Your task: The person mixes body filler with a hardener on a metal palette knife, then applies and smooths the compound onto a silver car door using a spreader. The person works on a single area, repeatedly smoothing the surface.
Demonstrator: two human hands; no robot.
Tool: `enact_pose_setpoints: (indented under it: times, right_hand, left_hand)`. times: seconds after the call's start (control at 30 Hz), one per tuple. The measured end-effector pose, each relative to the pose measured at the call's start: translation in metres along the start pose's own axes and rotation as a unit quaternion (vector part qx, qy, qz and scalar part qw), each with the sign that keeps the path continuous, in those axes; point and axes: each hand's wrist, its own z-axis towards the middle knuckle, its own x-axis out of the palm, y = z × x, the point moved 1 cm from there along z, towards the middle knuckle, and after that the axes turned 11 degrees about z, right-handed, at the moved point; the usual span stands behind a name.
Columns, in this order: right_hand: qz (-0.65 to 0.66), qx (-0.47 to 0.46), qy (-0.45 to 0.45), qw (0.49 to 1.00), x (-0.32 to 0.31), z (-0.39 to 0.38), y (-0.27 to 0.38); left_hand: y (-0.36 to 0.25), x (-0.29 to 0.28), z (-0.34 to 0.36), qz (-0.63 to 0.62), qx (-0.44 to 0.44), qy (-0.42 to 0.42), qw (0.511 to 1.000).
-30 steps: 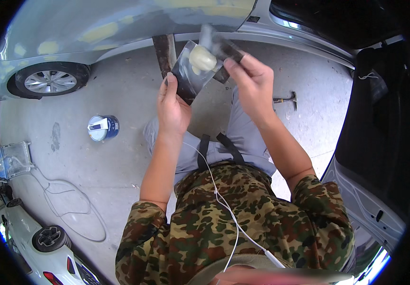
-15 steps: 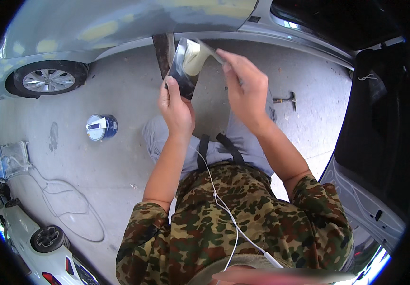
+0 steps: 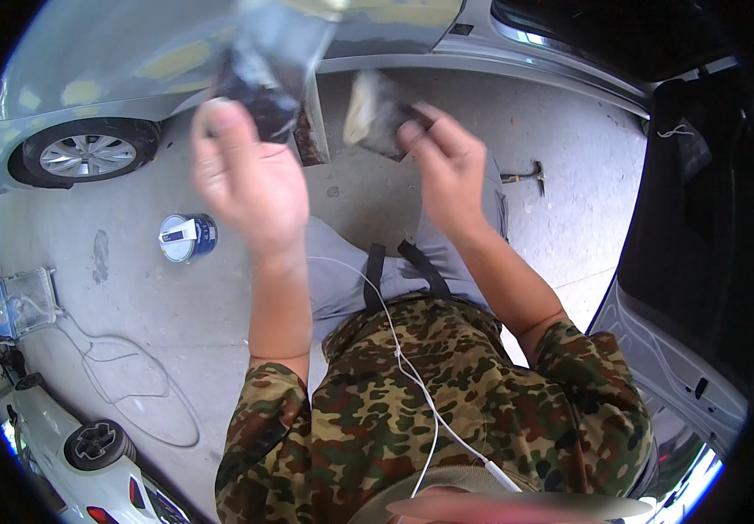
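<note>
My left hand point(image 3: 250, 183) grips a dark, rectangular plate point(image 3: 263, 74) streaked with pale, whitish material; it is raised at the upper middle, blurred, over the grey car panel. My right hand point(image 3: 451, 166), lower and to the right, pinches a dark flat spreader point(image 3: 381, 113) with cream paste on its left part. The spreader and plate are apart. A narrow rusty piece of timber or metal point(image 3: 314, 144) shows behind them, below the car's sill.
The grey car panel point(image 3: 123, 48) has yellowish patches above a wheel point(image 3: 87, 157). An open door point(image 3: 674, 244) stands right. A blue-and-white can point(image 3: 186, 240) and a hammer point(image 3: 534, 179) lie on the floor. Left are equipment with hose point(image 3: 23, 301) and a white car point(image 3: 89, 463).
My left hand has moved up and left with the plate, away from the spreader. My right hand has shifted slightly, and the spreader now carries cream paste apart from the plate.
</note>
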Motion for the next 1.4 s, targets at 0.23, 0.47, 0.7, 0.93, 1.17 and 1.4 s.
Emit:
enact_pose_setpoints:
  times: [0.23, 0.47, 0.7, 0.93, 1.17, 1.4]
  right_hand:
    - [0.282, 0.053, -0.055, 0.956, -0.006, 0.034, 0.028]
    - [-0.191, 0.028, 0.118, 0.974, -0.018, 0.027, 0.018]
    - [-0.344, -0.18, 0.078, 0.918, -0.03, 0.024, 0.01]
    - [-0.299, -0.178, 0.053, 0.936, -0.003, 0.007, -0.001]
    - [-0.234, -0.173, 0.119, 0.949, 0.006, 0.008, -0.006]
    - [-0.157, -0.047, 0.083, 0.983, -0.004, -0.003, -0.005]
  left_hand:
    - [0.045, -0.015, -0.055, -0.126, -0.314, -0.001, 0.941]
    - [0.077, -0.03, -0.078, -0.153, -0.37, -0.025, 0.916]
    - [0.096, -0.024, -0.091, -0.144, -0.344, -0.091, 0.923]
    - [0.092, -0.011, -0.09, -0.054, -0.233, -0.091, 0.967]
    - [0.066, 0.006, -0.075, 0.098, -0.154, -0.039, 0.983]
    - [0.019, 0.008, -0.012, 0.105, -0.038, -0.004, 0.994]
